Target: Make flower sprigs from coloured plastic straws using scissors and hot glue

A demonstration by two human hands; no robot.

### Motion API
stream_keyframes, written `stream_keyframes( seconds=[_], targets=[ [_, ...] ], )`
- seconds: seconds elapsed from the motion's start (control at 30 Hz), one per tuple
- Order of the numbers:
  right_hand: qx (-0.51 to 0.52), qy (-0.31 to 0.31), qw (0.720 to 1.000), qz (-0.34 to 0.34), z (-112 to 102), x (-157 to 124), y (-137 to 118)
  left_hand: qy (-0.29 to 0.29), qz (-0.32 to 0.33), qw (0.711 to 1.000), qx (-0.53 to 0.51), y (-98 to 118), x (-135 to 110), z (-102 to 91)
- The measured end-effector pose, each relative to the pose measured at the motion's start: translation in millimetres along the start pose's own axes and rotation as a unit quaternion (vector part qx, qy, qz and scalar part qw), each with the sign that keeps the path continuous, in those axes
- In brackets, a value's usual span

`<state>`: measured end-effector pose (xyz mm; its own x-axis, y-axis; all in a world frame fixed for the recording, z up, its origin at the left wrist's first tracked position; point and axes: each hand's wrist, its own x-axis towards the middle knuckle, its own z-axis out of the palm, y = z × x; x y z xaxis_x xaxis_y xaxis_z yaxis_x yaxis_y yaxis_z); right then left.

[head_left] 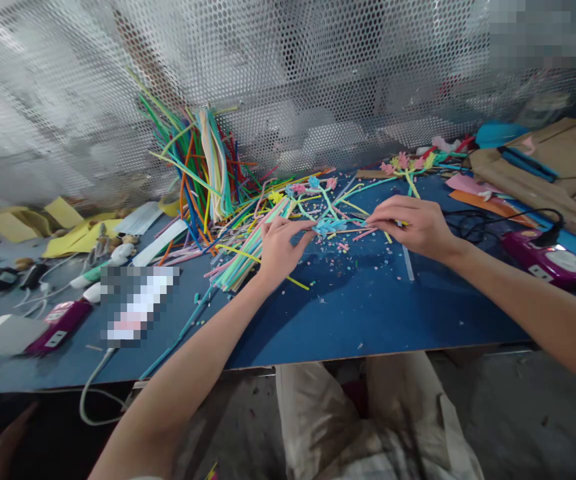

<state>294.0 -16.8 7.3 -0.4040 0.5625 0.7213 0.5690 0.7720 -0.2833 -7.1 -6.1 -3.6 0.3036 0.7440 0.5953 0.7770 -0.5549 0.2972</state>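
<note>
Between my hands, just above the table, is a light-blue pipe-cleaner flower [331, 227] with a thin stem running to the right. My left hand [284, 248] pinches its left end with thumb and fingertips. At the other side, my right hand [415, 225] has its fingers closed on the stem's end. Behind the flower lie finished-looking sprigs with green stems and small blue and pink blossoms [314, 182]. A bundle of pastel pipe cleaners [248, 252] lies beside and partly behind my left hand. More pink and yellow flowers [404, 162] rest beyond my right hand.
A tall heap of coloured pipe cleaners [193, 167] leans on the perforated metal screen [328, 80]. Purple power strips [551, 259] with cables lie right and left; a phone [141, 303] is at left. Brown paper [528, 163] covers the right corner. A person's hand [3, 440] shows lower left.
</note>
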Motion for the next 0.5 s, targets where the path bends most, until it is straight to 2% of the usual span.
stream_keyframes(
  seconds=[0.2, 0.5],
  targets=[
    [0.02, -0.004, 1.0, -0.013, 7, -3, -1, -0.045, 0.019, 0.999, -0.021, -3, -1, 7.4],
    [0.018, 0.005, 0.998, 0.064, 15, -7, -7, -0.068, 0.061, 0.996, 0.008, 4, -3, 4.6]
  ],
)
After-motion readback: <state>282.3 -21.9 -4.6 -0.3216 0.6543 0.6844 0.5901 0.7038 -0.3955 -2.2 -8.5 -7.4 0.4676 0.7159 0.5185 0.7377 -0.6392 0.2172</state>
